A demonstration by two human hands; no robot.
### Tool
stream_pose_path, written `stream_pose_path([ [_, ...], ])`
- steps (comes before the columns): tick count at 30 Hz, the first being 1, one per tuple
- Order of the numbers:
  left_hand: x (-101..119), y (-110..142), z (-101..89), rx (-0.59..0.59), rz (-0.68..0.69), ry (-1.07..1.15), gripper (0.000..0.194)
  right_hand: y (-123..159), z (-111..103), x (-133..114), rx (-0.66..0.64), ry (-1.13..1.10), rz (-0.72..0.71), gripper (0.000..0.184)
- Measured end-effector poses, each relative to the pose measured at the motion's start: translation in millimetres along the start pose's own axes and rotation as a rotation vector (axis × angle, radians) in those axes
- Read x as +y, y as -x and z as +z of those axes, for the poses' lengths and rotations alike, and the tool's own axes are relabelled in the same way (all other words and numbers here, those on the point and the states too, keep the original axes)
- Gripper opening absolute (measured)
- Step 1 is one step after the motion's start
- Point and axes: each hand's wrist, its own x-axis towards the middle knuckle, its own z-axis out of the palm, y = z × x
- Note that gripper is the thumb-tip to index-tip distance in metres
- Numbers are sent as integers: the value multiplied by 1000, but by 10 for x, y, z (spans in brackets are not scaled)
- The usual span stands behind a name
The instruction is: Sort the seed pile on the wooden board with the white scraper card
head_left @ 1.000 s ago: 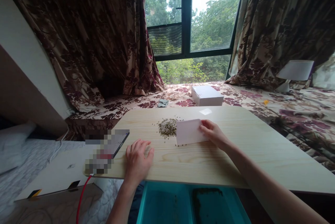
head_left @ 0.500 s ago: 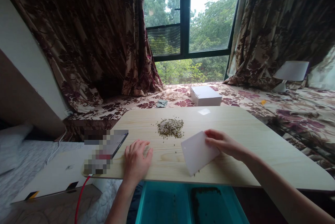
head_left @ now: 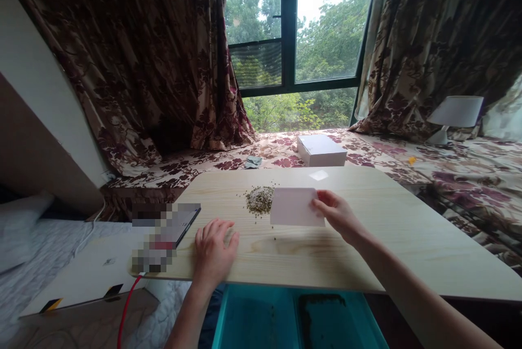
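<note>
A white plastic card [head_left: 294,207] is pinched at its right edge by my right hand [head_left: 333,211], whose fingers are closed on it. The card's left part hides the right side of a loose pile of small greenish-brown beans or seeds [head_left: 258,200] mixed with white grains. I cannot tell whether the card touches the pile. My left hand [head_left: 216,245] lies on the light wood-grain table [head_left: 391,240], fingers spread and holding nothing. Below the table's front edge is a turquoise two-part bin [head_left: 256,316], with dark bits in its right compartment.
A partly blurred phone or tablet [head_left: 185,226] with a red cable [head_left: 125,305] lies at the table's left edge. Behind the table, a white box [head_left: 322,150] and a grey-blue cloth [head_left: 253,162] rest on the floral ledge. A white lamp [head_left: 457,112] stands farther right.
My right hand has carried the card from near the table's front edge forward and leftward to the pile, turning it nearly level. My left hand stays in place.
</note>
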Motion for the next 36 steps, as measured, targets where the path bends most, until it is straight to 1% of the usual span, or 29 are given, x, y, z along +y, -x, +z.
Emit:
stream_pose_path([
  [4, -10, 1, 4, 0, 4, 7, 22, -43, 164, 70, 28, -4, 1, 22],
  [8, -20, -1, 11, 2, 9, 11, 22, -70, 242, 109, 14, 0, 21, 19],
  [15, -32, 3, 30, 8, 12, 6, 22, -158, 301, 130, -63, -1, 47, 16],
  [22, -20, -1, 14, 2, 3, -3, 22, -181, 284, 110, -182, -26, 96, 15],
  [25, -19, -3, 10, 2, 2, -9, 22, -154, 247, 65, -254, -5, 97, 15],
  [29, -28, -3, 15, 1, 5, -15, 23, -88, 166, -42, -404, 33, 135, 16],
  [33, -36, -2, 22, 7, 11, -15, 23, 1, 34, -186, -598, 71, 206, 20],
  [36, -33, -3, 21, 3, 8, -15, 23, 75, -92, -294, -685, 74, 200, 23],
])
